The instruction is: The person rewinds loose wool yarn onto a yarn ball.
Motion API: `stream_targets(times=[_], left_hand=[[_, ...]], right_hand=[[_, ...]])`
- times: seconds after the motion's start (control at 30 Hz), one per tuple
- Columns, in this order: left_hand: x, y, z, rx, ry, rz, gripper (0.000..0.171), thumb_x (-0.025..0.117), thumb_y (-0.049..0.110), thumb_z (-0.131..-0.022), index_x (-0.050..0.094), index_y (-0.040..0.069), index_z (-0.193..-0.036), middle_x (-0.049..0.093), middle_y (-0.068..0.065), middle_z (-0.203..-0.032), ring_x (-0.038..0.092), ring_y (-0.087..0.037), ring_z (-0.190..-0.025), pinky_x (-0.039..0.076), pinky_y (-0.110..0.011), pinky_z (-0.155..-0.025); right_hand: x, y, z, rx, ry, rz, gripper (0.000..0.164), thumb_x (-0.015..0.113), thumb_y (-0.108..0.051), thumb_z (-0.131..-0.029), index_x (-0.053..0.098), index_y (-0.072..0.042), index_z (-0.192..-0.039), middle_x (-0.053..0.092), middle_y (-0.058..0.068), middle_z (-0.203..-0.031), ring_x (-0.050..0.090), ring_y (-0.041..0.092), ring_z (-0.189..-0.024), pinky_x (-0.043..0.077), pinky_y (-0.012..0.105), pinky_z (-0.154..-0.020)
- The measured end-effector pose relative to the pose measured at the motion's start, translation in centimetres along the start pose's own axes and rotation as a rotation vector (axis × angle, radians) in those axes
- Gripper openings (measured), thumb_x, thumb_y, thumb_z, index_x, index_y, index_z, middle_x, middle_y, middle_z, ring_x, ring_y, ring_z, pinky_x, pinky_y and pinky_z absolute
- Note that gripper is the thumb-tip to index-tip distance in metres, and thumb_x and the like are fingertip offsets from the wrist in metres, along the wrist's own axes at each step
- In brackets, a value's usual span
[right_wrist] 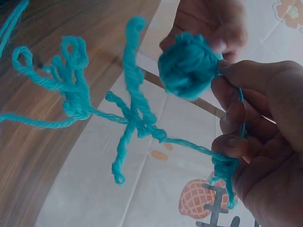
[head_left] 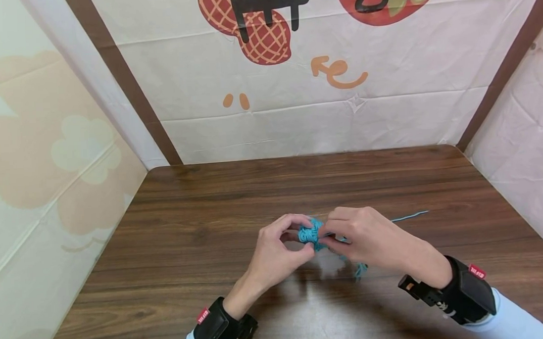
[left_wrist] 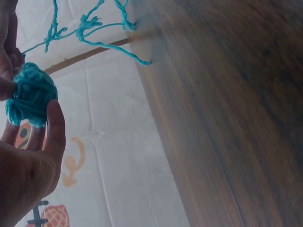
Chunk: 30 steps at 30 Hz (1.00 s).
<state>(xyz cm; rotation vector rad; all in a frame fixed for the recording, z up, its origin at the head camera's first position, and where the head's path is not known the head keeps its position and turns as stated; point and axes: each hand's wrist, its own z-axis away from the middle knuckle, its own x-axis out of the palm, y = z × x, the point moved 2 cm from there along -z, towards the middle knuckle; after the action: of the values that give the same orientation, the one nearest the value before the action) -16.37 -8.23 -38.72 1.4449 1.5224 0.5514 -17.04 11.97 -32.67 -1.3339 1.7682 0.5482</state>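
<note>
A small turquoise ball of yarn (head_left: 308,234) is held above the table between both hands. My left hand (head_left: 275,250) grips it from the left, thumb below and fingers above and behind. With thumb and fingertips, my right hand (head_left: 365,236) pinches the yarn strand at the ball's right side. In the right wrist view, a knotted, tangled length of yarn (right_wrist: 142,123) trails from under the right fingers, with loops and short ends sticking out. The left wrist view shows the yarn ball (left_wrist: 33,94) at the left fingertips, with a loose strand (left_wrist: 113,47) hanging past it.
The dark wooden table (head_left: 187,218) reaches back to a white printed cloth (head_left: 297,128). A pale flowered cloth (head_left: 71,173) borders the left side, and a white cloth (head_left: 525,153) stands at the right. One thin yarn end (head_left: 410,216) extends right beyond the right hand.
</note>
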Motion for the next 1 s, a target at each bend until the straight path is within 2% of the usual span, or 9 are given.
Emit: stream_targets(times=[0.27,0.43,0.67,0.8,1.0], left_hand=[[0.1,0.1,0.1,-0.043,-0.063,0.030,0.033,0.073,-0.001,-0.081,0.066,0.020,-0.105,0.069,0.004,-0.118,0.069,-0.015,-0.099,0.063,-0.029,-0.082],[0.2,0.2,0.2,-0.033,-0.080,0.039,0.033,0.073,-0.001,-0.080,0.066,0.019,-0.106,0.070,0.002,-0.118,0.068,-0.013,-0.099,0.063,-0.029,-0.083],[0.2,0.2,0.4,-0.032,-0.129,0.049,0.033,0.073,-0.001,-0.079,0.065,0.018,-0.105,0.070,0.001,-0.117,0.069,-0.011,-0.099,0.063,-0.029,-0.084],[0.3,0.3,0.4,-0.030,-0.155,0.050,0.033,0.073,-0.001,-0.078,0.065,0.018,-0.104,0.070,0.001,-0.118,0.069,-0.011,-0.098,0.063,-0.029,-0.084],[0.3,0.3,0.5,-0.029,-0.180,0.037,0.033,0.073,-0.001,-0.079,0.065,0.020,-0.103,0.070,0.002,-0.119,0.069,-0.011,-0.094,0.063,-0.029,-0.083]], right_hand=[[-0.7,0.6,-0.2,0.011,0.009,-0.020,0.022,0.085,-0.004,-0.080,0.075,-0.016,-0.094,0.061,-0.010,-0.081,0.050,-0.005,-0.065,0.041,0.004,-0.058],[-1.1,1.1,-0.3,0.006,0.030,-0.038,0.025,0.085,0.000,-0.078,0.076,-0.015,-0.096,0.062,-0.009,-0.081,0.050,-0.004,-0.065,0.041,0.005,-0.057],[-1.6,1.8,-0.4,0.016,0.060,-0.043,0.027,0.084,0.004,-0.076,0.076,-0.014,-0.095,0.068,-0.009,-0.085,0.056,-0.003,-0.068,0.044,0.006,-0.058],[-1.8,2.3,-0.4,0.035,0.080,-0.037,0.026,0.085,0.003,-0.075,0.076,-0.014,-0.093,0.067,-0.009,-0.082,0.054,-0.003,-0.066,0.042,0.007,-0.057],[-2.1,3.0,-0.4,0.069,0.087,-0.046,0.023,0.082,0.003,-0.079,0.076,-0.015,-0.094,0.069,-0.010,-0.084,0.054,-0.004,-0.065,0.042,0.007,-0.057]])
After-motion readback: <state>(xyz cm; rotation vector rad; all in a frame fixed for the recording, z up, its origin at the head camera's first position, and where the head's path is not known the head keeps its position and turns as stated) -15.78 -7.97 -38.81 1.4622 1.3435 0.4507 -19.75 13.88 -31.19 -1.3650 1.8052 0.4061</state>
